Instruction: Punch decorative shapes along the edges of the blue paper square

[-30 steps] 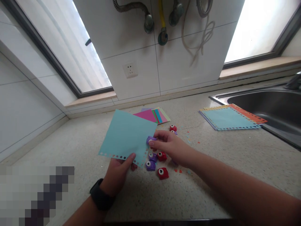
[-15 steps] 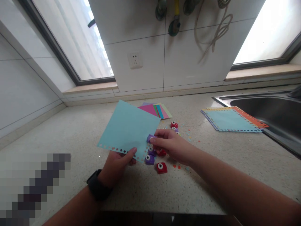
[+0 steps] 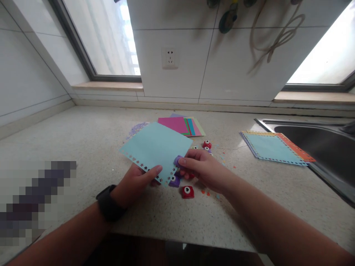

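Since the earlier frame your sheet point(image 3: 158, 144) has tipped flatter, baring a heap of purple bits point(image 3: 137, 129) beyond your left hand, and your view has dipped toward the counter point(image 3: 155, 221).

Nearest you, a watch point(image 3: 111, 203) sits on your left wrist. Your left hand point(image 3: 138, 179) pinches the sheet's near edge, thumb on top and fingers beneath, over the row of holes. Just nearer than your right hand lie a red punch point(image 3: 188, 191) and a few scraps point(image 3: 208, 193); between your hands, by the sheet's near corner, is another purple punch point(image 3: 175, 181).

Your right hand point(image 3: 202, 166) pinches a punch point(image 3: 177, 161) at the sheet's right edge, thumb over its top; whether paper sits in the slot, you cannot tell from here.

The sheet should be light and bendy, weakest along its holes, so hold it on the solid part inside that row. The punch looks small and hard, perhaps a little slick; squeeze it squarely, top and bottom.

Past your right hand are more punches point(image 3: 206, 144); well to its right, punched sheets point(image 3: 271, 145) by the sink point(image 3: 263, 123). Beyond both hands lies coloured paper point(image 3: 170, 123).
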Demonstrator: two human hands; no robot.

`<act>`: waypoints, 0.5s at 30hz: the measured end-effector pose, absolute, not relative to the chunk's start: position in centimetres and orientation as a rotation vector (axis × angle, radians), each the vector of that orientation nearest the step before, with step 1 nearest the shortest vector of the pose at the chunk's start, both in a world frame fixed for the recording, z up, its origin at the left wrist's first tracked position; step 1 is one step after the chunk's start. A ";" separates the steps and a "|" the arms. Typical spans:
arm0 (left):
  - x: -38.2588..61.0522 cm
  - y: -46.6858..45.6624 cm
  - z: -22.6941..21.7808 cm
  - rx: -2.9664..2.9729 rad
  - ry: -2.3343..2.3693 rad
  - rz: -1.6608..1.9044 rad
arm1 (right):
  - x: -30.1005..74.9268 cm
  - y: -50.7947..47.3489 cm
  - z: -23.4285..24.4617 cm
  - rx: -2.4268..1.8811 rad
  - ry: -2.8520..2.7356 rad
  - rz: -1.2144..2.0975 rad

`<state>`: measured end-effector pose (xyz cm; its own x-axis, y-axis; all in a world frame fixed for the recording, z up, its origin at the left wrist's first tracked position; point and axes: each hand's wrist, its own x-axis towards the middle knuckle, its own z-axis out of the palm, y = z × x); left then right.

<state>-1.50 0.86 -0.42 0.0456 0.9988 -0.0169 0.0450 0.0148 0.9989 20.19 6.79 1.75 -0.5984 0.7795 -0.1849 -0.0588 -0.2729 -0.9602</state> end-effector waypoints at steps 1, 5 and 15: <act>-1.5 0.8 -0.4 1.248 1.204 1.130 | 20.1 6.8 1.8 -0.915 -1.405 1.928; -1.5 0.8 -0.4 1.199 1.196 1.112 | 20.0 6.7 2.0 -0.940 -1.400 1.925; -1.5 0.8 -0.4 1.238 1.261 1.076 | 20.1 6.8 1.7 -0.930 -1.456 1.886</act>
